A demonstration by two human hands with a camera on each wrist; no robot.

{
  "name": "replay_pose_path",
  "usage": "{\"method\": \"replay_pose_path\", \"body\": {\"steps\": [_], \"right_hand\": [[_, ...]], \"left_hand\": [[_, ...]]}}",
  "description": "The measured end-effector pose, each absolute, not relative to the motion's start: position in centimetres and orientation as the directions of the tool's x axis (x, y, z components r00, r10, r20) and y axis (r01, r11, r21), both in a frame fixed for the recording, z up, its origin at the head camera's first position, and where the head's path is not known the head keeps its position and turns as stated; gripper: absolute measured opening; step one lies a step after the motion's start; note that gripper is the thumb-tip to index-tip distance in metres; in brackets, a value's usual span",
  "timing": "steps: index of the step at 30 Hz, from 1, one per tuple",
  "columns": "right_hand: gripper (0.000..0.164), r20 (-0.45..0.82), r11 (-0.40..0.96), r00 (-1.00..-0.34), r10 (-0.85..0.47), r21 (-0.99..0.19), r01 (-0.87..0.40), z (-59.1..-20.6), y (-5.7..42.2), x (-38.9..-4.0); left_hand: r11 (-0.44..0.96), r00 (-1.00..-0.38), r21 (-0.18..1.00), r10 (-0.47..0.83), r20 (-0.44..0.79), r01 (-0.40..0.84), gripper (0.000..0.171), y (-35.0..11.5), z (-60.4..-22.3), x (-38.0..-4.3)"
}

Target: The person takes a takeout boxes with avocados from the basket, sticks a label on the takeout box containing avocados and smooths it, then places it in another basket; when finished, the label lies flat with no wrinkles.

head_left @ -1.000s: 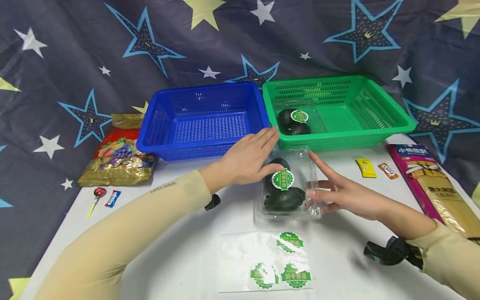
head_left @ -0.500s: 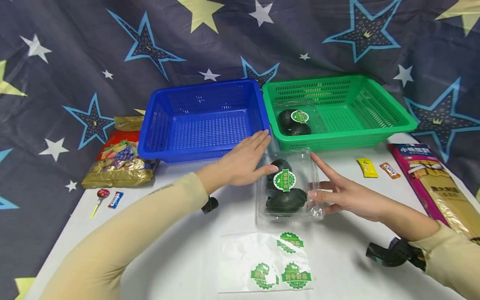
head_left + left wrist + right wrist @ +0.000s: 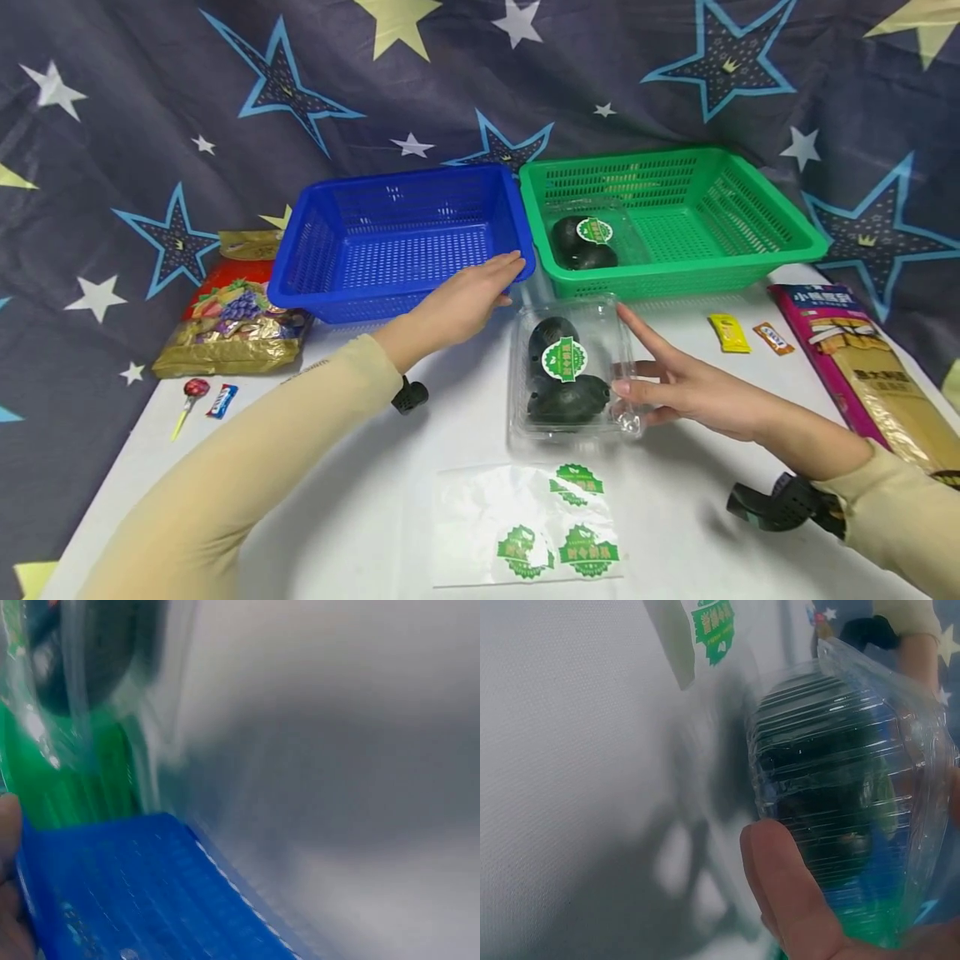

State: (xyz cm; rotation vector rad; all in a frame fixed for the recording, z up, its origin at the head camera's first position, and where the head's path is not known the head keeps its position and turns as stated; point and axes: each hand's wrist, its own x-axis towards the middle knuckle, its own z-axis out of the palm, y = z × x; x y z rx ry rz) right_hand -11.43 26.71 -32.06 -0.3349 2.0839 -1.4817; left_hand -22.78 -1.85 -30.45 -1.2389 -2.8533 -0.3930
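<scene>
A clear plastic clamshell box (image 3: 517,400) stands on the white table, with dark avocados (image 3: 570,400) inside and a round green-and-white sticker (image 3: 564,359) on its lid. My right hand (image 3: 690,390) holds the box by its right side, thumb near the lid edge and index finger stretched along it. In the right wrist view its fingers (image 3: 787,877) lie against the ribbed side wall. My left hand (image 3: 461,304) is apart from the box, fingers straight, over the front right corner of the blue basket (image 3: 375,300). A sheet of stickers (image 3: 480,533) lies in front.
Beside the blue basket stands a green basket (image 3: 675,279) containing another stickered clamshell (image 3: 633,242). At left are a gold-red candy bag (image 3: 232,312), a lollipop (image 3: 193,392) and a blue-wrapped candy (image 3: 222,402). At right lie yellow (image 3: 729,333) and orange (image 3: 773,338) candies and a noodle packet (image 3: 862,367).
My left hand has come off the sticker and lid and moved left towards the blue basket. The right hand and box have stayed in place.
</scene>
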Motion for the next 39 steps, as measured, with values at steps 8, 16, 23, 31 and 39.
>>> {"method": "replay_pose_path", "body": {"steps": [8,16,23,31,39], "right_hand": [[0.090,-0.297,0.360,-0.813,-0.501,-0.926,0.117,-32.0,26.8,-11.4],[0.090,-0.304,0.370,-0.813,-0.496,-0.921,0.118,-31.9,26.9,-11.4],[0.090,-0.300,0.371,-0.815,-0.496,-0.922,0.114,-31.9,26.7,-11.4],[0.089,-0.313,0.363,-0.807,-0.501,-0.922,0.133,-32.0,26.5,-11.5],[0.089,-0.319,0.382,-0.815,-0.484,-0.915,0.131,-31.9,26.9,-11.2]], "left_hand": [[0.642,-0.698,0.296,0.701,0.146,0.707,0.074,-3.5,-31.3,-23.6],[0.603,-0.659,0.286,0.733,0.171,0.745,0.076,-4.0,-31.4,-24.0],[0.640,-0.665,0.198,0.739,0.106,0.743,0.052,-3.2,-30.8,-24.2],[0.702,-0.699,0.030,0.712,-0.065,0.712,0.077,0.0,-30.1,-25.2],[0.662,-0.657,-0.003,0.744,-0.121,0.749,0.077,0.9,-30.0,-26.2]]}}
